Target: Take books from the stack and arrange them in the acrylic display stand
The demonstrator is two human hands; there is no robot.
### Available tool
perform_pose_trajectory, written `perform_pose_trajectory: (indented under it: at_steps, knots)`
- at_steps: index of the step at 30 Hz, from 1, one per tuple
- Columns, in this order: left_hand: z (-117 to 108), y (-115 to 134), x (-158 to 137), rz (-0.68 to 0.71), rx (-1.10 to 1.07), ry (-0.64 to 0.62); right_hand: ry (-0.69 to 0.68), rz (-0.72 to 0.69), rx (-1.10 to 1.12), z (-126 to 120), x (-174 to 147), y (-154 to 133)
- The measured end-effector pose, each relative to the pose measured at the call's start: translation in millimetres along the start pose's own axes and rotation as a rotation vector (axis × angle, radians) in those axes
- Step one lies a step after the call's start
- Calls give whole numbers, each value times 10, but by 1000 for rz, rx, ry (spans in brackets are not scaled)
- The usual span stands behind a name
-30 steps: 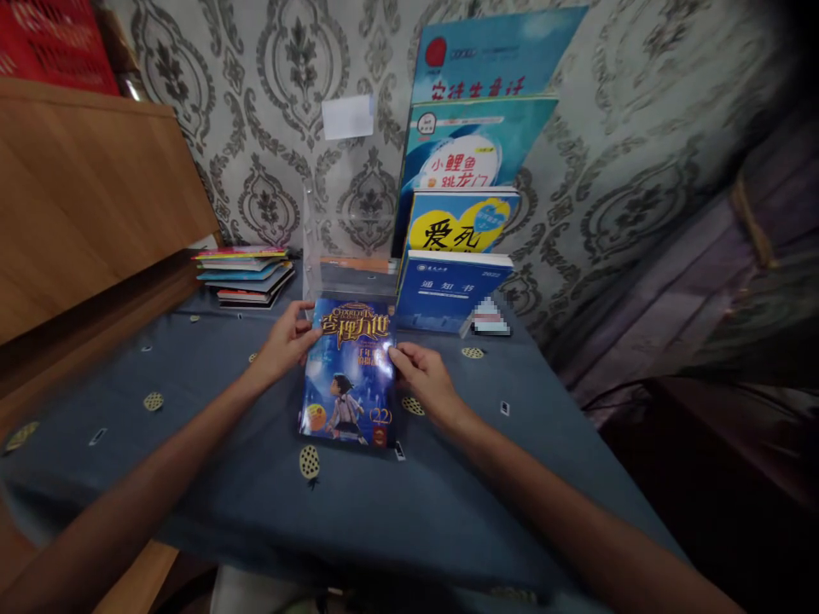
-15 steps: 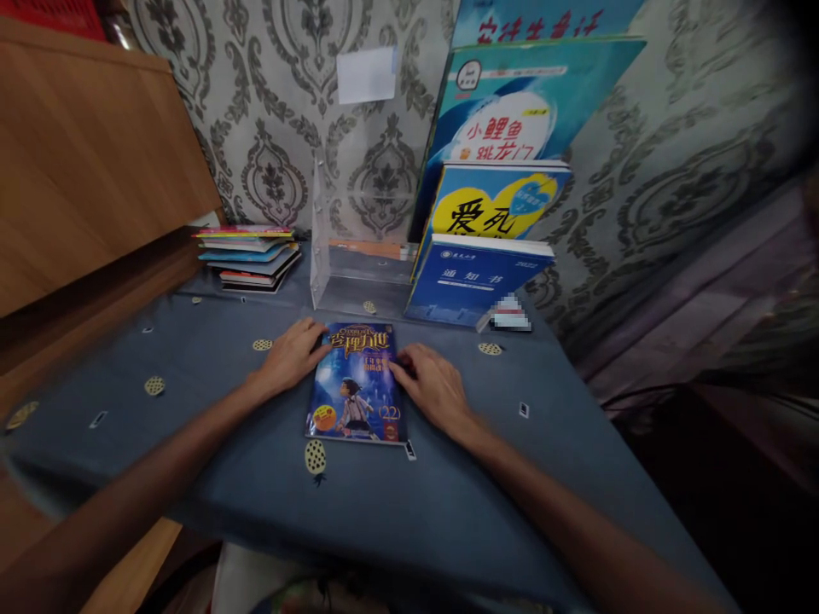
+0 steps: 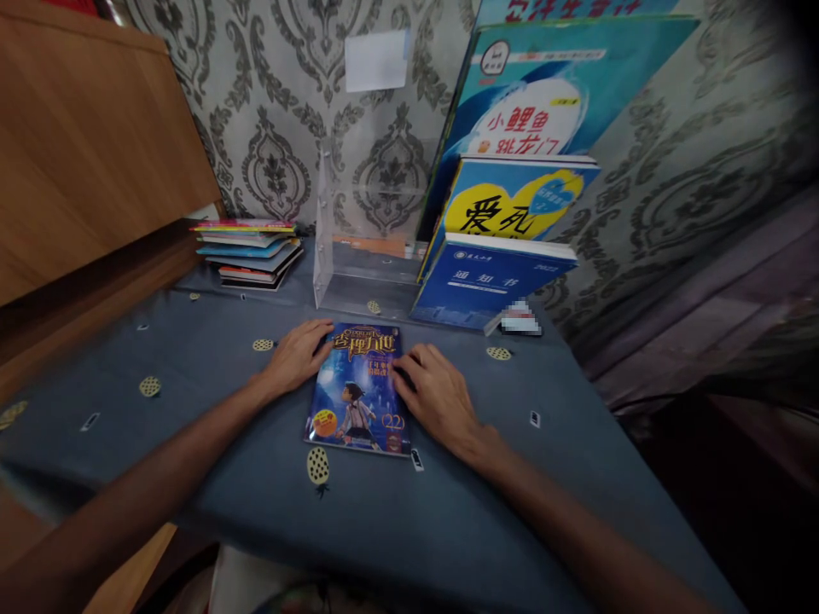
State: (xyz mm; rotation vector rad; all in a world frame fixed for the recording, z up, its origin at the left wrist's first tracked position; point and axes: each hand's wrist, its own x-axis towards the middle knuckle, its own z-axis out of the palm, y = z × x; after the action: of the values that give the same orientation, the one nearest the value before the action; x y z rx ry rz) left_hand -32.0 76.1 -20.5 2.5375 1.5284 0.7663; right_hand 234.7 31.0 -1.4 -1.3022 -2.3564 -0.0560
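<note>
1.0 s ago you have the book (image 3: 358, 409) up in both hands, pinched at its 2 sides; now it lies flat on the counter (image 3: 205, 358), cover up, its "22" at the lower right corner. Against 0.5 s ago the book rests much the same, and your hands have hardly changed place about it. Your view has shifted too: the clear rack (image 3: 324, 256) and its books stand larger, with the topmost cover cut off by the upper edge.

Your left hand (image 3: 295, 360) lies palm down at the book's upper left, fingers stretched forward and loosely parted, the thumb at the side edge. Your right hand (image 3: 443, 399) arches over the counter at the other side, its fingers bent and a little apart, tips at the right edge of the cover. Neither set of fingers is clamped on the book; it sits between them, in front of the rack.

The blue book (image 3: 490, 286) is lowest in the rack. A stack of books (image 3: 249, 256) lies at the back left, well apart from your hands.
</note>
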Motion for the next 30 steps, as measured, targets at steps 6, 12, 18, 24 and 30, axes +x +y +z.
perform_pose_trajectory:
  at_steps: [6, 12, 18, 24, 30]
  knots:
    - [30, -24, -4, 19, -2, 5, -171, -302, 92, 168, 302, -320]
    - [2, -28, 6, 43, 36, -24, -288, -369, 180, 288, 458, -419]
    - [-25, 24, 1, 8, 77, -39, -263, -221, 207, 312, 403, -299]
    - [-45, 45, -9, -5, 94, -68, -198, -66, 170, 341, 319, -95]
    - [-63, 50, 2, -15, 105, -88, -167, 34, 217, 304, 245, 200]
